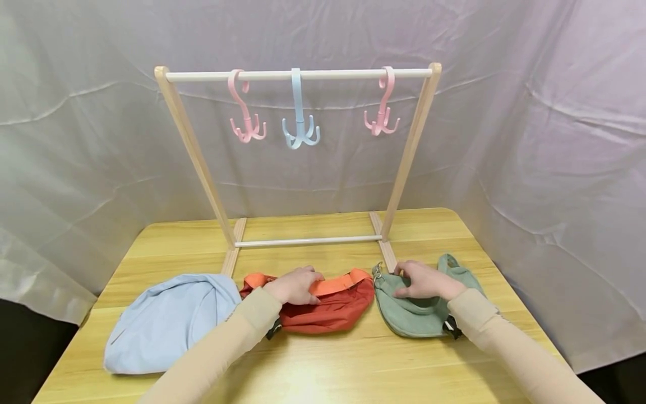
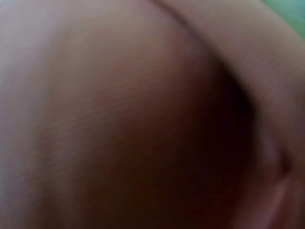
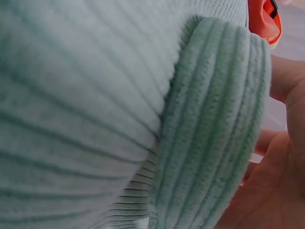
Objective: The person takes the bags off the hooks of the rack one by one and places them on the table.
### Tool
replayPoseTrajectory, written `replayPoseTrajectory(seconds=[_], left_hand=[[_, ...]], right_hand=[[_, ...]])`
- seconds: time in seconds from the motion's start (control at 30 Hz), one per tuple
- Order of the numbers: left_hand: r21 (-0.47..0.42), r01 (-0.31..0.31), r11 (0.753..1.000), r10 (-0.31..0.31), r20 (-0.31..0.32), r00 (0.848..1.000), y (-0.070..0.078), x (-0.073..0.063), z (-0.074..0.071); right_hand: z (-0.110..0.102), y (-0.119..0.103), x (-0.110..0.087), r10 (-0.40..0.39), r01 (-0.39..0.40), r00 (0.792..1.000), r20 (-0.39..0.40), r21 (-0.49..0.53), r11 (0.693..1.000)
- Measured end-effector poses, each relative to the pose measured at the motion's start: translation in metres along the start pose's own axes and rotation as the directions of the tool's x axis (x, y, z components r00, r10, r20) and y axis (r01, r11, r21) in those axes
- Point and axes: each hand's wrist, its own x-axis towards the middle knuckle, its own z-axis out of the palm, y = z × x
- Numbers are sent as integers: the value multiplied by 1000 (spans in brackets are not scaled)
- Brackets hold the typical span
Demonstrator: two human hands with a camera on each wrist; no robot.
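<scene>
In the head view my left hand [image 1: 296, 285] lies over a red bag [image 1: 323, 317], thumb and fingers bent about its orange strap [image 1: 335, 285]. The left wrist view is filled by blurred skin and shows nothing of the bag. My right hand [image 1: 424, 279] is at a green corduroy bag [image 1: 414, 322], fingers and thumb curled about its strap. Close up in the right wrist view, the ribbed strap [image 3: 214, 114] partly covers the fingers. Both bags rest on the table.
A light blue bag [image 1: 166, 320] lies at the left of the wooden table [image 1: 313, 365]. Behind stands a rack with a white rail [image 1: 333, 74] and wooden legs. From the rail hang a left pink hook [image 1: 245, 115], a blue hook [image 1: 299, 106] and a right pink hook [image 1: 384, 106].
</scene>
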Motion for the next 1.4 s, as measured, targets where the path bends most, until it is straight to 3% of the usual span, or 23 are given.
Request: replayPoseTrajectory(seconds=[0.4, 0.7, 0.87, 1.03, 1.13, 1.27, 1.4], left_hand=[[27, 8, 1000, -8, -14, 1000, 5, -4, 2], [108, 22, 994, -18, -35, 999, 7, -3, 7], [90, 18, 996, -16, -24, 1000, 9, -8, 2], [21, -14, 1000, 14, -34, 999, 13, -18, -14], [-27, -28, 999, 26, -70, 997, 12, -25, -30], [-32, -35, 999, 30, -160, 987, -1, -33, -53], [10, -33, 999, 35, -280, 959, -24, -42, -72]], right_hand=[[-1, -1, 1, 24, -24, 999, 27, -11, 1000], [-3, -2, 1, 38, -38, 997, 67, -7, 999], [-7, -2, 1, 31, -34, 996, 88, 29, 999], [-14, -2, 2, 23, -34, 995, 95, 106, 994], [-22, -2, 2, 14, -20, 998, 67, 102, 995], [-36, -3, 1, 1, 0, 1000, -17, 62, 998], [-49, 0, -2, -7, 12, 992, -123, 42, 999]])
